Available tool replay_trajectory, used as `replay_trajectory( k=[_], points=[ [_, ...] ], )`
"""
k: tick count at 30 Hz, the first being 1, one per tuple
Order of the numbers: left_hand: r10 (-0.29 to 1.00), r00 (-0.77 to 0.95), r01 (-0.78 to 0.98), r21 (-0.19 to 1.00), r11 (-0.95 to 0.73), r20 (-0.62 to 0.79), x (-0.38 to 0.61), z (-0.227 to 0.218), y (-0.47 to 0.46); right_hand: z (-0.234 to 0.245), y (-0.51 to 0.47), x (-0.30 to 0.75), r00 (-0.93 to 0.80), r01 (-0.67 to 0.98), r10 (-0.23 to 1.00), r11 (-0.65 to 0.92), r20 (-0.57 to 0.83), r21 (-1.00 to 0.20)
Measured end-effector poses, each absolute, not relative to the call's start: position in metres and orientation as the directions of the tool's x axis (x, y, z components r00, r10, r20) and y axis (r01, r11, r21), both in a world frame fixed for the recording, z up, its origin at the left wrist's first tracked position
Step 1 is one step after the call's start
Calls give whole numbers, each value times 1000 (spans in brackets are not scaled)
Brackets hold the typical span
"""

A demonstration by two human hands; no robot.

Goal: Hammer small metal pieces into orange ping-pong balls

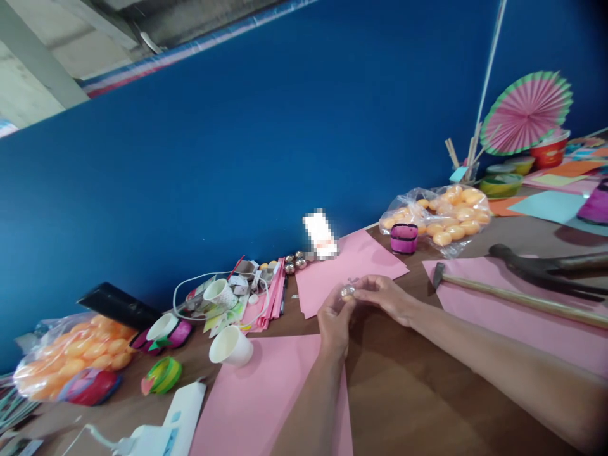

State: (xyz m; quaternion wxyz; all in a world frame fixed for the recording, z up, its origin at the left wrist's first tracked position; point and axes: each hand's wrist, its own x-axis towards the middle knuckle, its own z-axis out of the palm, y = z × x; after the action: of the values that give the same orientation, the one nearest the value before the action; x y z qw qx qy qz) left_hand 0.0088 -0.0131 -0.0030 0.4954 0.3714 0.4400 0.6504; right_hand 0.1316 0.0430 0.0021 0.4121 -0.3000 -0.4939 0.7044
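Note:
A small shiny metallic ball [348,292] is pinched between the fingertips of both my hands. My left hand [336,320] grips it from the near left side, thumb pointing up toward it. From the right, the fingers of my right hand [384,296] close on its edge. Both hands are over the near edge of a pink paper sheet [354,256] on the brown table [403,380]. Several similar shiny balls [291,267] sit by the wall behind. A second pink sheet [266,399] lies under my left forearm.
White paper cups [232,346], a power strip [183,411] and a bag of orange plastic eggs [85,351] stand left. Right are another egg bag [451,215], a hammer [503,292], dark pliers-like tools [546,269] and a pink-green paper fan [527,114]. A blue partition [266,126] rises behind.

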Motion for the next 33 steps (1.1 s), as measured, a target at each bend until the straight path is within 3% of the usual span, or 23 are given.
replay_trajectory(
  k=[8, 16, 25, 33],
  points=[
    [967, -256, -446, 888, -109, -10, 7, -4, -9, 1, 40, 127, -404, -246, 914, -61, 45, -967],
    [959, -284, -442, 889, -118, -14, 8, -4, -10, -6, 39, 124, -342, -131, 921, 151, 187, -980],
    [978, -206, -592, 800, -99, -32, 5, -2, -10, 0, 36, 123, -362, -75, 895, 252, 262, -965],
    [973, -230, -502, 857, -121, 2, 8, -2, -12, -4, 34, 123, -398, -31, 869, 306, 293, -951]
  ],
)
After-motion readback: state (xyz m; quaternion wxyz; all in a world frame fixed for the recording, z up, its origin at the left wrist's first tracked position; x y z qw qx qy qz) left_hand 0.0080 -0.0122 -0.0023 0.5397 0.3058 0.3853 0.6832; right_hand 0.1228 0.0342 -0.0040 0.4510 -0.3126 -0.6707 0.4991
